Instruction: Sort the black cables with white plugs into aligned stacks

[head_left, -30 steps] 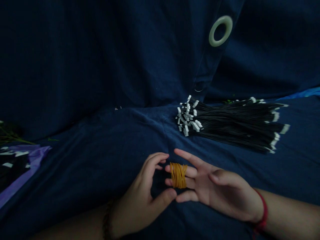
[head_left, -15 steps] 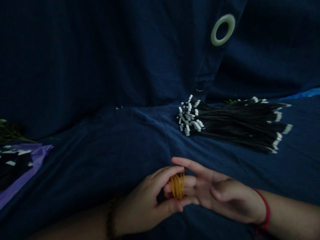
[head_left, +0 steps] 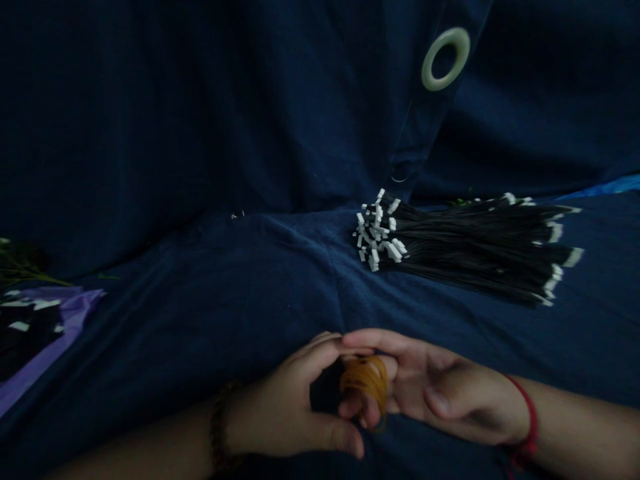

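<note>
A bundle of orange-yellow rubber bands (head_left: pixel 366 379) is looped about fingers between my two hands, low in the middle of the view. My right hand (head_left: pixel 445 387) has its palm turned up, and its curled fingers hold the bands. From the left, my left hand (head_left: pixel 290 397) reaches the bands with thumb and fingers wide apart in a C shape. Its upper fingers touch my right index fingertip. Several fingertips poke out below the bands; whose they are is hard to tell.
A large bundle of black strings with white tips (head_left: pixel 465 247) lies at the right on dark blue cloth (head_left: pixel 225 300). At the left edge sits a purple bag (head_left: pixel 75 313) with black and white pieces, beside green stems (head_left: pixel 30 270). A pale ring (head_left: pixel 429 70) shows on the hanging cloth.
My left thumb has moved down, away from the bands. The bands have shifted slightly right and hang looser. My right index finger has lowered onto the left fingers.
</note>
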Available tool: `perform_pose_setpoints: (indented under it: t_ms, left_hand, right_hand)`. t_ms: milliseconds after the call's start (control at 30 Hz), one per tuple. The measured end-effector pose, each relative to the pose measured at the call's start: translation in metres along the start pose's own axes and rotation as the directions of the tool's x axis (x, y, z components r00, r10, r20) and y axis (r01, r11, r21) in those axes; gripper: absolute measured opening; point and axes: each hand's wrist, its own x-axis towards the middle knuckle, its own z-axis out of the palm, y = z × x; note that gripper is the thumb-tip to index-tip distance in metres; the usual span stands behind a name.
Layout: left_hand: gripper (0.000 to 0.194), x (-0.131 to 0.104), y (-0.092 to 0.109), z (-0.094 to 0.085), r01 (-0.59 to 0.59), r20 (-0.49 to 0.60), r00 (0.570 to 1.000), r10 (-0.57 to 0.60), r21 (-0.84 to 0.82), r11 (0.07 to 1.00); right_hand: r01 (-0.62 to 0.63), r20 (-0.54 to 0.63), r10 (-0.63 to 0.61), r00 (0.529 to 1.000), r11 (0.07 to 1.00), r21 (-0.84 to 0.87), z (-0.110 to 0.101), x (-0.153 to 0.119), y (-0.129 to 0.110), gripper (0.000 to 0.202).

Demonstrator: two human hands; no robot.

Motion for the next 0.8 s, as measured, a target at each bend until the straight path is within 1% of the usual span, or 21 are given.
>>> perform_pose_setpoints:
  t_ms: [67, 100, 167, 233, 333, 400, 500, 600, 667, 700, 733, 800]
  left_hand:
    - [0.059, 0.0003, 0.0014, 0.0013, 0.044, 0.003, 0.999, -0.044, -0.011, 0.999]
    - [0.05, 0.0003, 0.0021, 0.0024, 0.044, -0.001, 0.999, -0.044, -0.004, 0.999]
    - [0.033, 0.0001, 0.0033, 0.0047, 0.019, -0.025, 1.0, -0.018, 0.039, 0.999]
    - [0.023, -0.0001, 0.0046, 0.006, -0.028, -0.045, 0.999, 0.032, 0.074, 0.997]
    - [0.018, -0.0002, 0.0062, 0.0045, -0.082, -0.045, 0.995, 0.085, 0.056, 0.995]
    - [0.015, -0.0003, 0.0066, 0.0022, -0.106, -0.024, 0.994, 0.106, -0.014, 0.994]
    - [0.012, 0.0005, 0.0066, -0.0008, -0.099, 0.005, 0.995, 0.101, -0.132, 0.986]
    - [0.011, 0.0024, 0.0077, -0.0024, -0.126, 0.017, 0.991, 0.131, -0.184, 0.975]
    - [0.015, 0.0033, 0.0089, -0.0026, -0.089, 0.092, 0.989, 0.114, -0.236, 0.968]
    - [0.019, 0.0034, 0.0093, -0.0025, -0.039, 0.141, 0.986, 0.084, -0.29, 0.956]
    - [0.025, 0.0032, 0.0097, -0.0022, 0.031, 0.199, 0.979, 0.045, -0.361, 0.932]
    - [0.035, 0.0026, 0.0102, -0.0015, 0.179, 0.314, 0.949, -0.016, -0.497, 0.849]
  right_hand:
    - [0.019, 0.021, -0.018, 1.0, 1.0, -0.008, -0.0012, 0.0007, 0.0008, 0.061]
    - [0.023, 0.036, -0.022, 0.999, 0.999, -0.023, -0.0018, 0.0009, 0.0011, 0.06]
    - [0.023, 0.065, -0.019, 0.998, 0.998, -0.066, -0.0031, 0.0009, 0.0019, 0.059]
    - [0.021, 0.072, -0.013, 0.997, 0.995, -0.1, -0.0043, 0.0006, 0.0031, 0.058]
    - [0.015, 0.057, -0.008, 0.998, 0.992, -0.129, -0.0065, 0.0001, 0.0059, 0.053]
    - [0.016, 0.054, -0.009, 0.998, 0.989, -0.145, -0.0079, 0.0, 0.0078, 0.05]
    - [0.042, 0.038, -0.035, 0.999, 0.982, -0.183, -0.0092, 0.0003, 0.0092, 0.044]
    - [0.053, 0.003, -0.053, 0.999, 0.975, -0.218, -0.0087, 0.0013, 0.0087, 0.039]
    - [0.045, -0.002, -0.047, 0.999, 0.974, -0.223, -0.0071, 0.002, 0.0084, 0.036]
    - [0.039, 0.005, -0.039, 0.999, 0.975, -0.219, -0.0059, 0.0023, 0.0085, 0.034]
    - [0.031, 0.014, -0.028, 1.0, 0.976, -0.215, -0.0045, 0.0025, 0.0088, 0.033]
    - [0.017, 0.039, -0.009, 0.999, 0.979, -0.204, -0.0017, 0.0025, 0.0094, 0.032]
